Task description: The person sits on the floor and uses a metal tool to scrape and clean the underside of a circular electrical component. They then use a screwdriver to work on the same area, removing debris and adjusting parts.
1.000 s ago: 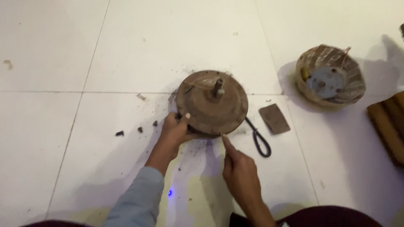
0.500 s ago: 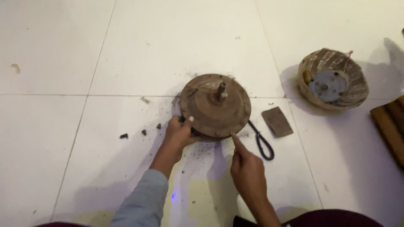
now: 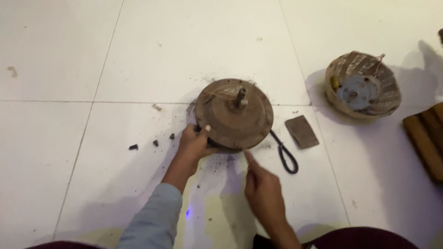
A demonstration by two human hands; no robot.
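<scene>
A round, rusty brown fan motor housing (image 3: 235,113) with a short shaft in its middle lies on the white tiled floor. My left hand (image 3: 196,143) grips its near-left rim, thumb on top. My right hand (image 3: 263,189) hovers just below the housing, its index finger pointing at the near edge and close to touching it. A black looped cable (image 3: 285,157) trails out from under the housing to the right.
A second bowl-shaped motor half (image 3: 362,85) with copper windings sits at the right. A brown flat sandpaper-like piece (image 3: 301,131) lies between them. Wooden blades (image 3: 427,138) reach in at the right edge. Dark debris bits (image 3: 152,144) and grit scatter left of the housing.
The view has shifted slightly. My left hand keeps its hold on the housing rim, and my right index finger has stayed pointed at the near edge.
</scene>
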